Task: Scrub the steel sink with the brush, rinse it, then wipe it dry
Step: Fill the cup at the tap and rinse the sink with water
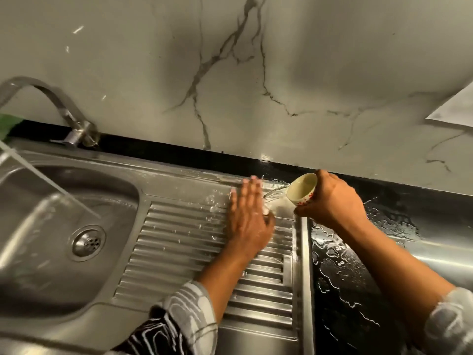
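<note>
Many puddles [330, 252] dot black counter [399, 193] beside steel sink [153, 172]

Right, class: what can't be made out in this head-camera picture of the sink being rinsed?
Head view:
Green thing: cut off by left edge.
Tap outlet: beyond left edge.
Sink basin, left part: smeared by the water stream.
Whatever lies under the left hand: covered by it.
Cup, outer side: mostly wrapped by the right hand.

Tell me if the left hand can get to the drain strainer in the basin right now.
Probably yes. The left hand lies flat on the ribbed drainboard, fingers straight, and the drain strainer sits uncovered in the basin beside it; only a stream of running water crosses nearby.
</note>
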